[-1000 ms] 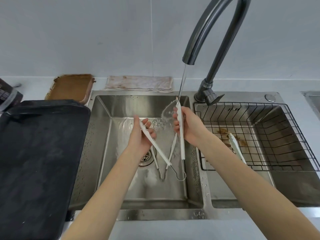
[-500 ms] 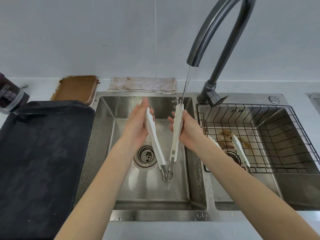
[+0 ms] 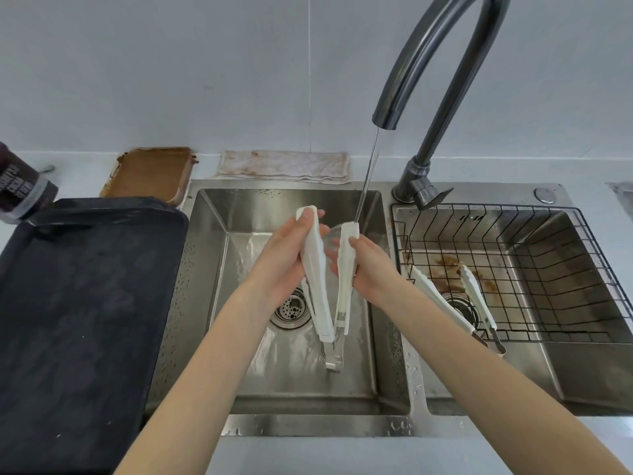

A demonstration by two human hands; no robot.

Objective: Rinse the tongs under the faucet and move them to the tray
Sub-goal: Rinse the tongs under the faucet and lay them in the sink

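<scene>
Both hands hold the tongs (image 3: 323,289) over the left sink (image 3: 212,303), hinge end down. The left hand (image 3: 284,265) grips one white arm; the right hand (image 3: 368,269) grips the other. Water from the faucet (image 3: 424,63) strikes the top of the right-hand arm. The left sink contains only a drain (image 3: 291,308) and running water. Right of the faucet, a wire basket (image 3: 582,269) holds a second pair of tongs (image 3: 472,296) among brown stains, possibly residue. The tray (image 3: 78,320) lies left of the sink.
</scene>
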